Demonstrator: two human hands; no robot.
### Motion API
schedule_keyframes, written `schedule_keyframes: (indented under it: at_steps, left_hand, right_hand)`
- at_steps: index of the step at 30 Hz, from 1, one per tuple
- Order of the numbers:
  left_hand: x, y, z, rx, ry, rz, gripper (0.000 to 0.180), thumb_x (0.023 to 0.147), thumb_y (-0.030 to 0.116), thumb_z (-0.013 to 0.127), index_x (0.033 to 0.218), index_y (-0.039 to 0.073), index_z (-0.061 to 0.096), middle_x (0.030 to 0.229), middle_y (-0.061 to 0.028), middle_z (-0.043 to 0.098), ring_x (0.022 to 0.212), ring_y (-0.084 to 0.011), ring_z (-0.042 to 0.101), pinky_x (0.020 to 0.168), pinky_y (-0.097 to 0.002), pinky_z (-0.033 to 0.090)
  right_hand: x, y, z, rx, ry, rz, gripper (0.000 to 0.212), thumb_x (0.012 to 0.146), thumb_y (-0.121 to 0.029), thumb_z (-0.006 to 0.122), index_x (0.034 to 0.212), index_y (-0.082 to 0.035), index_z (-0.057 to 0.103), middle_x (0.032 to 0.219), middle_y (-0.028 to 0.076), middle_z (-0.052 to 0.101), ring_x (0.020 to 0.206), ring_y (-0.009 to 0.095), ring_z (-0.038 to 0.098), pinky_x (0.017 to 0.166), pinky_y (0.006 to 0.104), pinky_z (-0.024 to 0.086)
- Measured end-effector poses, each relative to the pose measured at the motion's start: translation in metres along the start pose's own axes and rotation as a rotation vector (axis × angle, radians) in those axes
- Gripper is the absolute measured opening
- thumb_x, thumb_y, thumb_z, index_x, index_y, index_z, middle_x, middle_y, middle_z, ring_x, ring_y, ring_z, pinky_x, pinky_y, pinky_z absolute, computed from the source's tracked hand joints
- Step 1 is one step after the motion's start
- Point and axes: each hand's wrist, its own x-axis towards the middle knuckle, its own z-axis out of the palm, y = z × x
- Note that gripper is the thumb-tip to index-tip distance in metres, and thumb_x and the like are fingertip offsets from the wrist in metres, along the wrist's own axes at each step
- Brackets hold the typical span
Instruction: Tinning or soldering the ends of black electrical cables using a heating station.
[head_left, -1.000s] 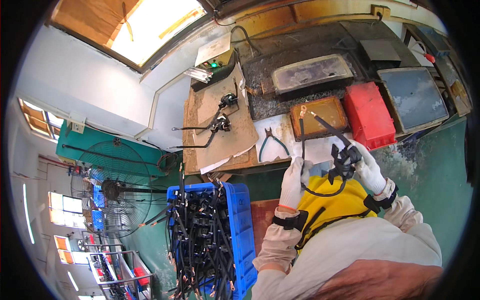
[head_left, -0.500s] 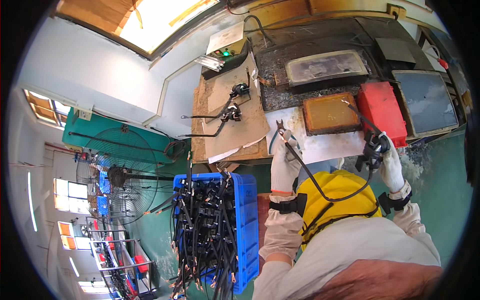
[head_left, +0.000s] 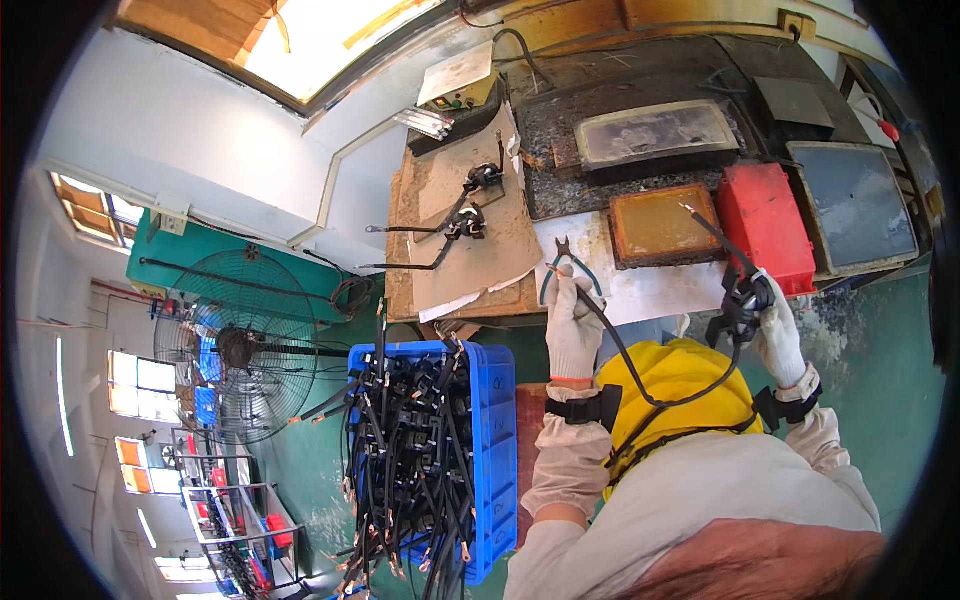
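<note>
My gloved left hand is closed on one end of a black cable, near its copper-coloured tip. Just beyond its fingers is a pair of pliers with blue handles, jaws pointing away over white paper; whether the hand touches the handles is hidden. My gloved right hand grips a black part at the cable's other end. From this part a second, shorter lead points up and left, its bare tip above the edge of a shallow tray of amber-brown material.
Two similar cabled parts lie on cardboard at the left of the bench. A red box stands right of the tray, a framed rectangular pot behind it. On the floor are a blue crate full of cabled parts and a caged fan.
My left hand has drawn slightly nearer to me with the cable end, showing more of the pliers' handles. The right hand has shifted a little left. The control box's green light no longer shows brightly.
</note>
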Motion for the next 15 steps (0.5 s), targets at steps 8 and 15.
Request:
schedule_keyframes:
  at_steps: [8, 15]
  left_hand:
    - [-0.035, -0.007, 0.021, 0.382, -0.096, -0.032, 0.048, 0.093, 0.012, 0.047, 0.137, 0.000, 0.032, 0.109, -0.0061, 0.055, 0.094, -0.0096, 0.048, 0.084, -0.0232, 0.038]
    - [-0.077, -0.021, 0.038, 0.776, -0.064, -0.114, 0.053, 0.092, 0.018, 0.049, 0.138, 0.001, 0.029, 0.094, -0.0052, 0.059, 0.074, -0.0092, 0.052, 0.066, -0.0232, 0.045]
  right_hand:
    - [0.010, 0.005, 0.001, 0.022, 0.200, -0.121, 0.055, 0.095, -0.028, 0.045, 0.140, -0.004, 0.025, 0.109, 0.004, 0.052, 0.092, 0.010, 0.052, 0.083, 0.0250, 0.044]
    - [0.016, 0.007, -0.003, -0.060, 0.259, -0.170, 0.050, 0.094, -0.017, 0.042, 0.140, -0.003, 0.025, 0.119, 0.007, 0.048, 0.103, 0.013, 0.050, 0.089, 0.0255, 0.041]
